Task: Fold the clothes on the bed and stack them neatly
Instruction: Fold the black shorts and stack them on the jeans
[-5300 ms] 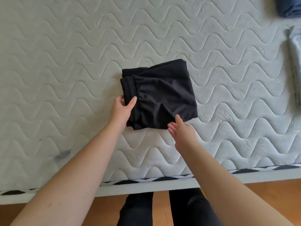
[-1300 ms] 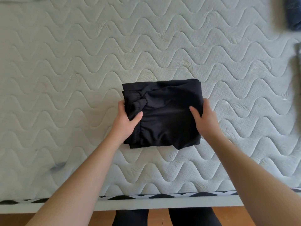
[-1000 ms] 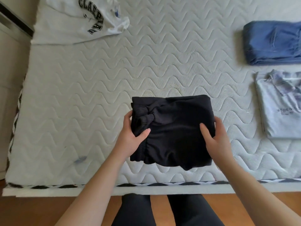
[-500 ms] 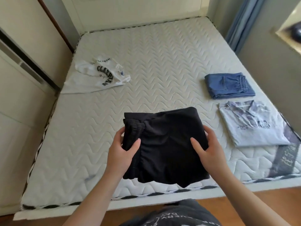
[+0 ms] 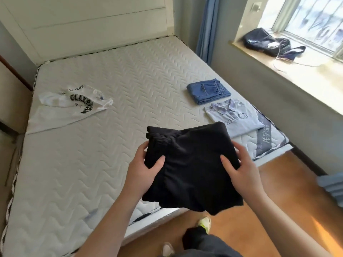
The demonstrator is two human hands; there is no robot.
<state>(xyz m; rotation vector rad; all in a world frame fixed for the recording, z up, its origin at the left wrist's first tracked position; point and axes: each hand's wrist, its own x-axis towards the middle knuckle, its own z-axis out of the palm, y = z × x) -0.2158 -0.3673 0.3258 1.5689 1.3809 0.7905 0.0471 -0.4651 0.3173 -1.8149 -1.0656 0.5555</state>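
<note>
I hold a folded black garment (image 5: 191,167) in the air above the near right corner of the white quilted mattress (image 5: 111,145). My left hand (image 5: 143,169) grips its left edge, thumb on top. My right hand (image 5: 241,171) grips its right edge the same way. A folded blue denim piece (image 5: 207,90) and a folded pale blue shirt (image 5: 233,115) lie side by side at the bed's right edge. An unfolded white T-shirt with black lettering (image 5: 70,106) lies spread at the far left.
A white headboard (image 5: 89,25) stands at the far end. To the right are a blue curtain (image 5: 206,28) and a window sill with a dark bag (image 5: 267,41). Wooden floor (image 5: 278,201) runs beside the bed, with my feet on it.
Both hands took hold of the folded black garment, lifted it off the mattress and carried it to the right. My view rose and turned right, bringing the window and floor into sight.
</note>
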